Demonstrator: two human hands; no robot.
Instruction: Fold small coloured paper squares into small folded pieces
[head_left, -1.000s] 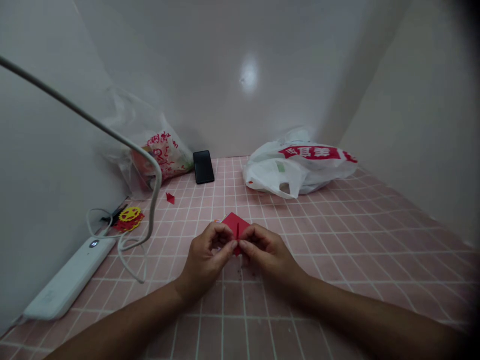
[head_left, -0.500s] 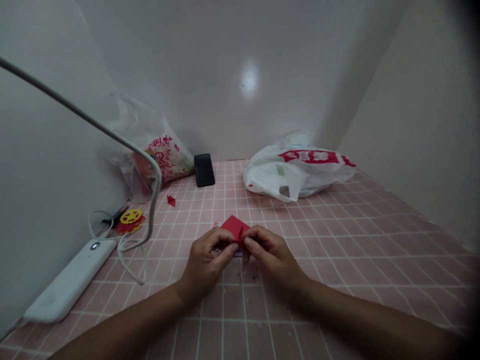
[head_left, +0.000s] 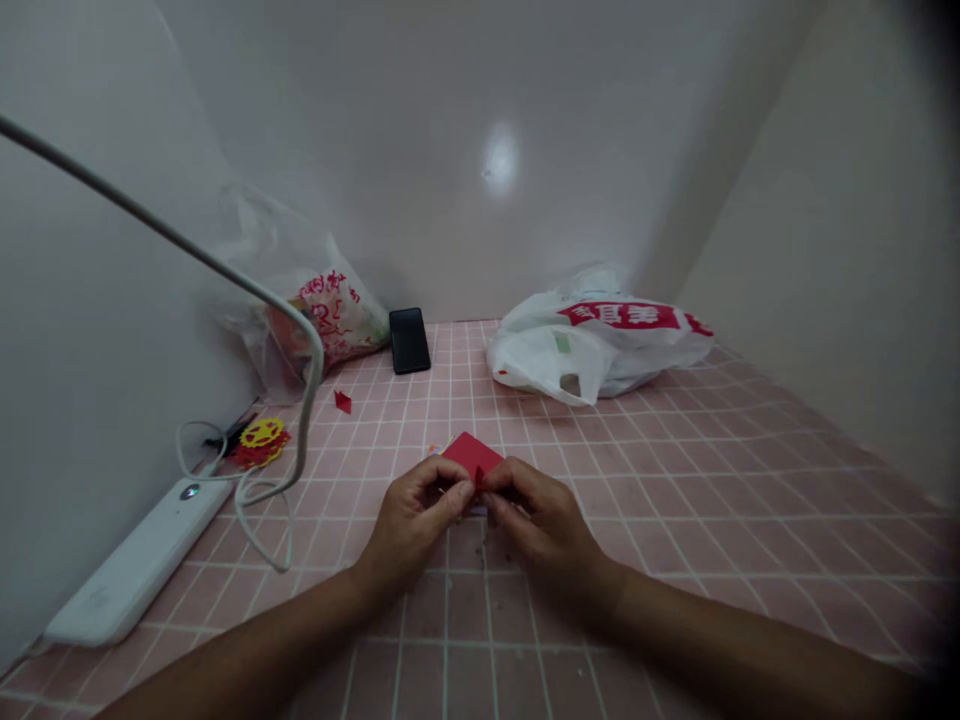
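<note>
A small folded piece of red paper is pinched between my two hands, over the tiled table top. My left hand grips it from the left with thumb and forefinger. From the right, my right hand closes on its other side, fingertips almost meeting the left ones. Just beyond the fingers lies a flat red paper sheet, one corner pointing away from me. Bits of something coloured show at its edges, too covered to make out. My fingers hide most of the folded piece.
A small red folded paper lies at left, near yellow and red cut-out shapes. A black phone and two plastic bags are at the back. A white power bank-like device and a cable occupy the left.
The thumbs and fingertips have shifted slightly on the folded red paper, the right fingers curling in more. Its upright flap looks lower and smaller. Everything else stays put.
</note>
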